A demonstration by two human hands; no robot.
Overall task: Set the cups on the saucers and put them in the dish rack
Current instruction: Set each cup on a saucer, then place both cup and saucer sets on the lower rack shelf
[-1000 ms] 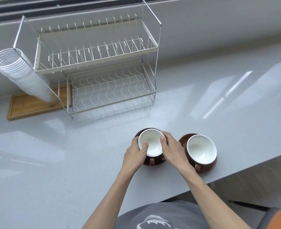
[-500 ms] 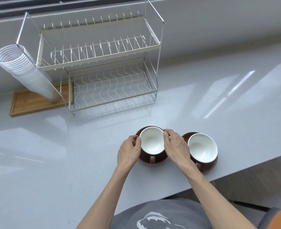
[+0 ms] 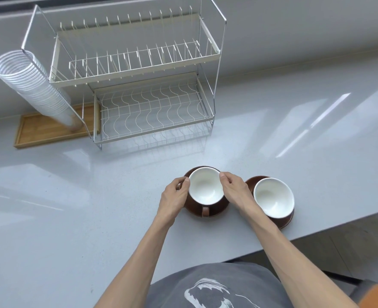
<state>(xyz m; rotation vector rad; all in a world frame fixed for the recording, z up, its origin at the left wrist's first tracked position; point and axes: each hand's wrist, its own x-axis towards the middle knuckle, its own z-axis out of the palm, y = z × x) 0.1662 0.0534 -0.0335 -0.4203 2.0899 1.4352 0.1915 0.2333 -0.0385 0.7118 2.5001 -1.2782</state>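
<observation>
A brown ceramic cup with a white inside (image 3: 204, 188) sat on a round brown saucer (image 3: 217, 210) at lower centre of the frame. The left hand (image 3: 174, 196) and right hand (image 3: 234, 188) gripped its sides, fingers curled. A second brown cup (image 3: 273, 197) on its saucer (image 3: 287, 220) stood just right. The two-tier wire dish rack (image 3: 139, 85) stood at upper centre on the grey counter (image 3: 72, 196).

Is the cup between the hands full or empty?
Empty. The cup stands upright on its saucer, and its white inside shows bare to the bottom.
</observation>
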